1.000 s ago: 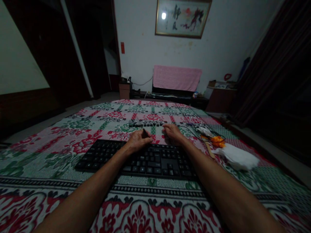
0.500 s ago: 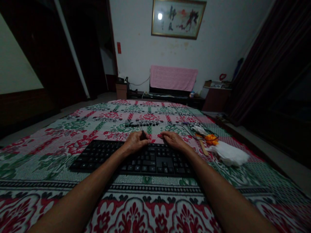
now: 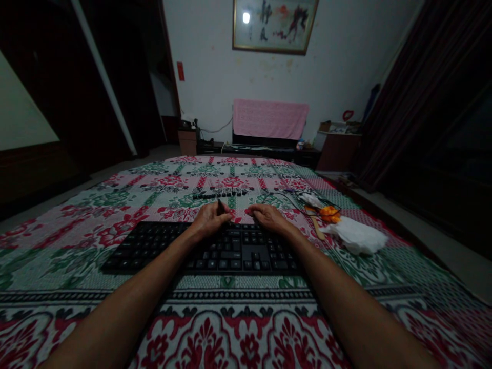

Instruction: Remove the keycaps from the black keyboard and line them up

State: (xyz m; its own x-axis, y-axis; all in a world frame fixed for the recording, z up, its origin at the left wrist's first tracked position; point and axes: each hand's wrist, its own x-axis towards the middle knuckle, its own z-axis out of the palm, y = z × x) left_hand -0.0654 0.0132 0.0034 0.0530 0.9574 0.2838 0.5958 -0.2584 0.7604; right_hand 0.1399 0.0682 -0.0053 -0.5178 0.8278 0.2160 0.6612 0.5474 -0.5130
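A black keyboard (image 3: 154, 248) lies on a flowered bedspread (image 3: 115, 215) in front of me. My left hand (image 3: 208, 219) rests at the keyboard's far edge, fingers curled round a small dark tool (image 3: 220, 206) that sticks up from the pinch. My right hand (image 3: 269, 218) lies palm down beside it on the far edge of the keyboard, fingers bent onto the top row; whether it holds anything is hidden. A row of loose black keycaps (image 3: 220, 195) lies on the bedspread just beyond both hands.
To the right lie a white cloth (image 3: 357, 237), an orange object (image 3: 330, 212), a wooden stick (image 3: 315, 225) and a black cable (image 3: 286, 200). Beyond the bed stand a low cabinet with a pink cover (image 3: 270, 119) and a framed picture (image 3: 273, 25).
The view has drifted right and slightly up, so everything sits further left and lower. Both hands stay at the keyboard's far edge; the left still pinches the dark tool.
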